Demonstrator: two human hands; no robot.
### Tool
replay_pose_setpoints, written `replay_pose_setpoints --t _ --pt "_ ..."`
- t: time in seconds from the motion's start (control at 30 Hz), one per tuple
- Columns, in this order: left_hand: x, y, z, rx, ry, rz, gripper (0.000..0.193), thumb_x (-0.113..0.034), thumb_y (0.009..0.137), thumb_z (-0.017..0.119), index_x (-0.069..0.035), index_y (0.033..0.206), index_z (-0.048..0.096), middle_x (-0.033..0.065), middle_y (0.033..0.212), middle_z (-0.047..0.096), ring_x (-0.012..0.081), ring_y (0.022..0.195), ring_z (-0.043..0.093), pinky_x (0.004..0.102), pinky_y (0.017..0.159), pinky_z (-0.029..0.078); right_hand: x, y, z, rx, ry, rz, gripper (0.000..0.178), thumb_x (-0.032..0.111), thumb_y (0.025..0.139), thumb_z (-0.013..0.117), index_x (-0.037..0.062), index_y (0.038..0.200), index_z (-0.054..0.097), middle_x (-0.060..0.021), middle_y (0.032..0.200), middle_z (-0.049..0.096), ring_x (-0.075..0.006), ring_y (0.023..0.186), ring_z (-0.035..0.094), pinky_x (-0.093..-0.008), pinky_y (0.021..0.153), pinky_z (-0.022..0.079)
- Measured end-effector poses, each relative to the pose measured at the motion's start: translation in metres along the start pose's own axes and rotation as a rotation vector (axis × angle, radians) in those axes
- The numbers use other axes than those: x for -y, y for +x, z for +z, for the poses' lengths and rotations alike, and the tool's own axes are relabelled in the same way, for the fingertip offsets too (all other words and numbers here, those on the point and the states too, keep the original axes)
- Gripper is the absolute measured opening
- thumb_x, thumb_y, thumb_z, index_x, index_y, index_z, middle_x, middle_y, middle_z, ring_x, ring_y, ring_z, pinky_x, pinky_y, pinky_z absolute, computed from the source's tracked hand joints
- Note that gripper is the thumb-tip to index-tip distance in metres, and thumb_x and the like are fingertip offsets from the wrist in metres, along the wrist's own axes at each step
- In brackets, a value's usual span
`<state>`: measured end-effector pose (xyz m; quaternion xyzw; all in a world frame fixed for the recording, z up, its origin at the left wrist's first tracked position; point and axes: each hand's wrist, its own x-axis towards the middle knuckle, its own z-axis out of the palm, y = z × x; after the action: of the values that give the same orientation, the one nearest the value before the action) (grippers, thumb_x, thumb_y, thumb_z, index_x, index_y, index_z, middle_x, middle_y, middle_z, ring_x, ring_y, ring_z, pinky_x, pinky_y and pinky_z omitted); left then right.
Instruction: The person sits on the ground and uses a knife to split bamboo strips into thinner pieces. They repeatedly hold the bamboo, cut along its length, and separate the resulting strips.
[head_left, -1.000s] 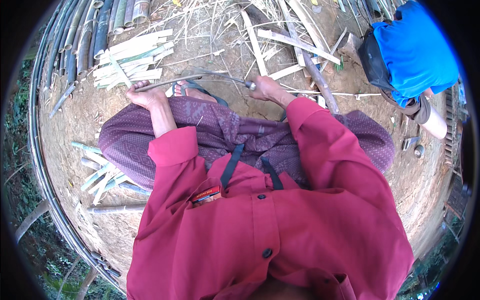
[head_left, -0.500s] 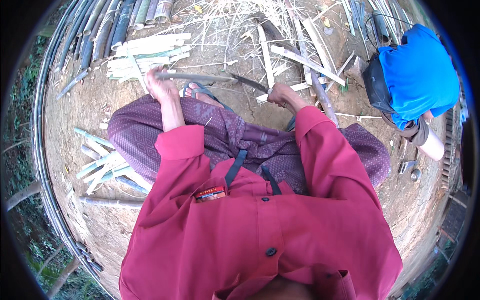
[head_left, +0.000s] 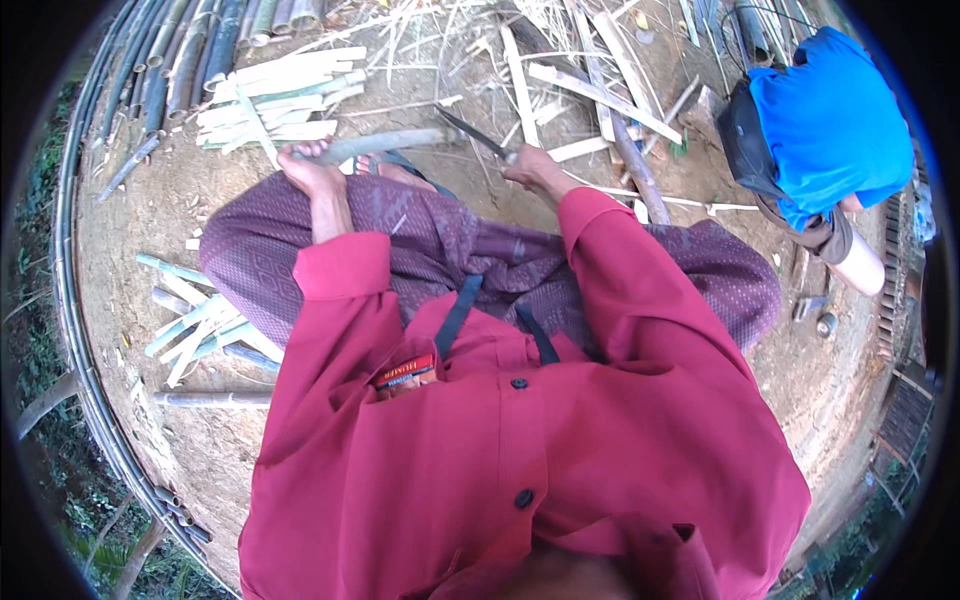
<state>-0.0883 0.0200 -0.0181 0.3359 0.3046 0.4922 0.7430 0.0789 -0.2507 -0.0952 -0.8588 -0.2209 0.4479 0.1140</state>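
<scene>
My left hand (head_left: 315, 172), above my left knee, is closed around one end of a grey-green bamboo strip (head_left: 385, 146). The strip points right across my legs, its far end slightly blurred. In my closed right hand (head_left: 537, 172) is a knife (head_left: 472, 130) with a dark, narrow blade slanting up and to the left. The blade's tip is just above the strip's free end; I cannot tell whether they touch. Beside my left hand, a pale slat (head_left: 258, 125) slants across a pile of split bamboo slats (head_left: 285, 85).
More split pieces (head_left: 205, 330) lie left of my knee. Bamboo poles (head_left: 190, 60) are stacked at the far left. Shavings (head_left: 430, 30) and a loose slat (head_left: 605, 103) cover the ground ahead. At the right, a person in a blue shirt (head_left: 830, 130) bends over.
The bamboo strip has turned to show its broader face. The knife's blade has tilted up more steeply, and my right hand has shifted left and slightly forward. The whole view has shifted slightly.
</scene>
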Motion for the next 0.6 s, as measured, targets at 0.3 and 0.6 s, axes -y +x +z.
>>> replay_pose_setpoints --t 0.3,0.6 --pt "0.002 0.000 -0.002 0.224 0.081 -0.021 0.034 -0.032 0.088 0.036 -0.013 0.061 0.040 0.0016 0.058 0.039 0.0161 0.057 0.040 0.0456 0.079 0.044 -0.024 0.026 -0.009 -0.044 -0.098 0.034 0.027 0.021 0.072 0.057 -0.0033 0.081 0.066 -0.0163 0.073 0.066 -0.0261 0.068 0.067 -0.0360 0.064 0.052" --pt "0.133 -0.036 -0.013 0.264 0.479 0.102 0.053 -0.008 0.084 0.063 0.000 0.131 0.040 0.0107 0.125 0.050 0.0188 0.112 0.049 0.0294 0.097 0.038 -0.017 0.017 0.007 -0.081 -0.089 -0.118 0.038 0.030 0.071 0.059 -0.0055 0.081 0.066 -0.0175 0.070 0.066 -0.0250 0.063 0.066 -0.0341 0.064 0.053"
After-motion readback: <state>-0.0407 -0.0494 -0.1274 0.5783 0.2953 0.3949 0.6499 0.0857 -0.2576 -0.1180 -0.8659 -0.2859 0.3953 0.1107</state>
